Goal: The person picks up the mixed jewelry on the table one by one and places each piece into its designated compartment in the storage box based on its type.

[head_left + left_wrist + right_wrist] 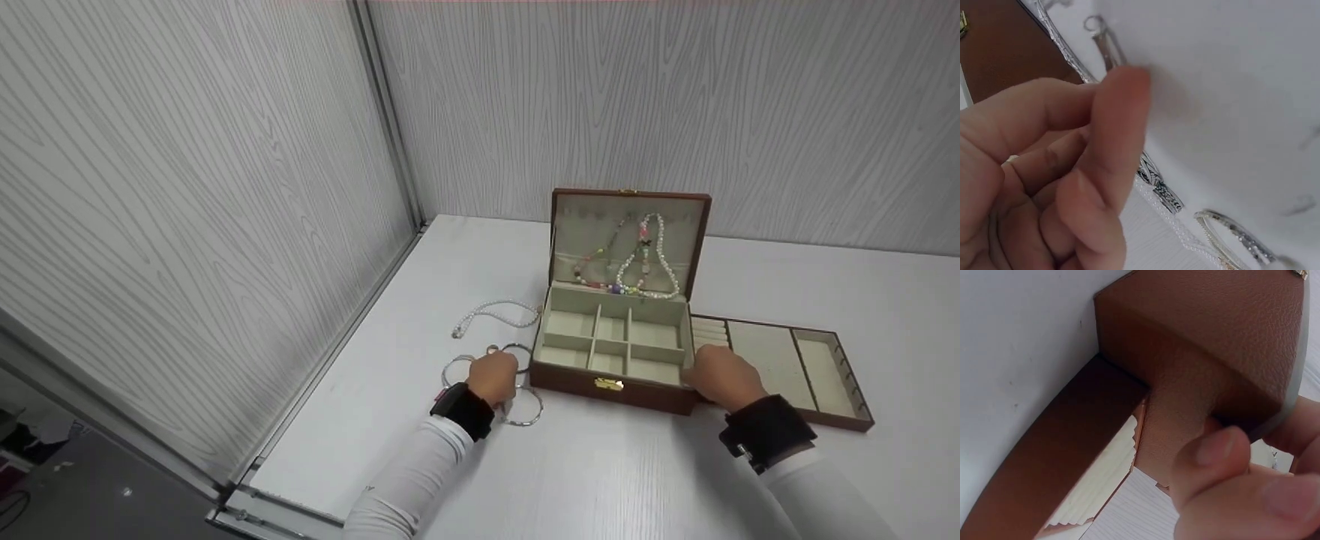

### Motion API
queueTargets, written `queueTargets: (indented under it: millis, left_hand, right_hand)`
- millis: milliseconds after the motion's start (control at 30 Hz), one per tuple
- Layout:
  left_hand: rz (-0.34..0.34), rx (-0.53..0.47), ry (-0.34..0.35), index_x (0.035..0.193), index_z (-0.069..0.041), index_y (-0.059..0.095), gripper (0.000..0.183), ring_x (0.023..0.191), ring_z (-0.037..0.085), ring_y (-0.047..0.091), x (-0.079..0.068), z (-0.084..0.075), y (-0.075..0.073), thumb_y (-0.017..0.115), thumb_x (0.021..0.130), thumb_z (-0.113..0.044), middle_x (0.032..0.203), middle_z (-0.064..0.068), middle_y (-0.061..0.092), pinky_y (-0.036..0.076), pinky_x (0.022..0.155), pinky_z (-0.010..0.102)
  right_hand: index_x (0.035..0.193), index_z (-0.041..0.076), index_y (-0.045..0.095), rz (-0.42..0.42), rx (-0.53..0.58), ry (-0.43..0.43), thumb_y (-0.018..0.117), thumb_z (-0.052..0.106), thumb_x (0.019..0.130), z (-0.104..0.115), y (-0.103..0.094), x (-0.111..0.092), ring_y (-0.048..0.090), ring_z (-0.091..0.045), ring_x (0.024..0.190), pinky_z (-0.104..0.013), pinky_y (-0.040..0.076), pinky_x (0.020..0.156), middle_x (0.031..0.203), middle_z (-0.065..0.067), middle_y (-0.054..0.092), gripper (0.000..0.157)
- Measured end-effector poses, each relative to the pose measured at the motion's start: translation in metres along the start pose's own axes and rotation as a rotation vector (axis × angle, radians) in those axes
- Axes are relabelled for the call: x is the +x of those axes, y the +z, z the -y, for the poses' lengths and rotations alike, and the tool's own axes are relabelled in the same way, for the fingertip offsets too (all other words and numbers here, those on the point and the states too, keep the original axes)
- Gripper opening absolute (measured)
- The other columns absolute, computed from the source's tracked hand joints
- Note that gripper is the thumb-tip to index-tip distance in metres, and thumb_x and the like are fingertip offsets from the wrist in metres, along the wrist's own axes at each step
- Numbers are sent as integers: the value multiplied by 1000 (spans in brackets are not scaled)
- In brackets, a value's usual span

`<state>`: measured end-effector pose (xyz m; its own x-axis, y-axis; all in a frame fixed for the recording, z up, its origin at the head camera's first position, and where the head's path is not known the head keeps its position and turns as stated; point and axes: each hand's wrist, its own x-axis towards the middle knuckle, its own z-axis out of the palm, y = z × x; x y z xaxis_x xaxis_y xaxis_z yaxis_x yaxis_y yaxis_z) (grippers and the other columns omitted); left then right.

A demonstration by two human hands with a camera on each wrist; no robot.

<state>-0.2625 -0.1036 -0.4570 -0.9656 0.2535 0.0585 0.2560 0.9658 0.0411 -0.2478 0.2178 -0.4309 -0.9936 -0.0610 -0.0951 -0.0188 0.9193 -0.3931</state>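
On the white table, my left hand [493, 379] is bent down among several silver bangles [529, 421]. In the left wrist view its thumb and forefinger come together at the end of a thin silver bangle [1105, 45] with a small loop at its tip; the fingertips hide part of it. More bangles [1235, 239] lie beside the fingers. My right hand [724, 377] grips the front right corner of an open brown jewelry box [555, 381]. Seen from the right wrist, thumb and fingers [1216, 458] curl over the wall of the box.
A pearl necklace [491, 307] lies left of the box. Beaded necklaces [664, 259] hang inside its raised lid [574, 217]. A divided tray [806, 375] with ring rolls [709, 330] sits against the box's right side. Pale panels [480, 112] stand behind and at the left.
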Motion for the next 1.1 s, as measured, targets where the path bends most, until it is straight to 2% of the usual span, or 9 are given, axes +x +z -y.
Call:
queueTargets:
  millis: [200,467,600,767,867,1000,1100]
  left_hand:
    - [110,-7,50,66,-9,65,5,55,15,57,-2,-1,-5,69,67,-6,68,4,67,47,50,31]
    - [208,-65,47,62,-11,63,11,48,15,58,-5,-7,-25,72,69,-10,54,1,66,44,51,28]
    - [229,-111,74,61,-13,65,10,49,14,57,-3,-9,-36,68,69,-10,52,-1,65,40,49,25]
    - [246,-235,119,61,-12,68,11,54,17,66,4,-10,-46,63,69,-8,56,1,67,37,42,20]
    - [243,-316,121,64,-10,69,10,61,21,69,10,-10,-53,63,71,-7,59,3,68,35,42,18]
    - [235,-364,119,65,-9,70,10,50,14,62,19,-9,-61,62,72,-7,59,4,68,34,41,18]
    - [219,-381,117,68,-7,71,11,48,10,58,27,-10,-65,62,73,-7,62,5,69,35,42,17]
  right_hand:
    - [57,14,40,7,2,-1,52,12,75,-1,1,0,42,-16,51,-30,32,44,56,0,43,21]
    - [58,14,40,8,11,-1,52,13,74,-1,1,1,42,-16,51,-29,32,44,56,0,43,20]
    - [57,14,40,5,5,-4,52,13,74,-1,2,1,42,-16,50,-29,32,43,56,0,43,21]
    - [56,14,40,4,-13,-19,52,12,74,-1,1,1,41,-16,49,-29,31,43,55,1,44,22]
    - [57,13,42,6,-56,-37,53,11,73,1,-2,2,42,-16,50,-29,32,43,57,-2,48,20]
    - [57,9,47,5,-149,-71,53,8,71,10,-11,4,44,-18,52,-32,35,43,61,-6,54,15]
    - [58,9,48,2,-199,-110,56,10,75,25,-23,5,46,-18,54,-35,39,43,63,-8,55,18]
